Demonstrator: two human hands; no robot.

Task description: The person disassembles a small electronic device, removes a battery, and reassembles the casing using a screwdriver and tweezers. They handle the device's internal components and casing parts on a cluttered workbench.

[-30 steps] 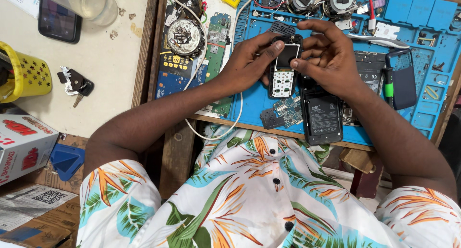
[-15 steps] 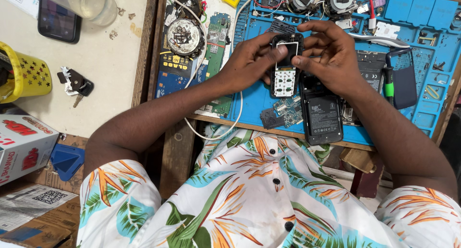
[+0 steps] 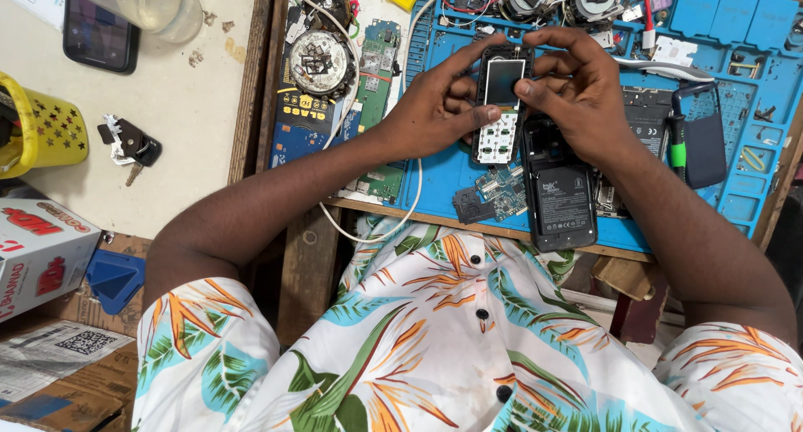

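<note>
Nearest me, below the floral shirt point(image 3: 452, 332), a black battery point(image 3: 564, 202) lies at the blue mat's point(image 3: 753, 14) front edge. Just beyond, both hands hold an opened keypad phone point(image 3: 500, 106) above the mat: the left hand point(image 3: 435, 110) curls around its left side, the right hand point(image 3: 577, 97) pinches the right edge, thumb against the screen. It looks light, stiff and fragile; best gripped by the side rails. Farther left lie circuit boards point(image 3: 381, 64) and a dark smartphone point(image 3: 99, 35).
</note>
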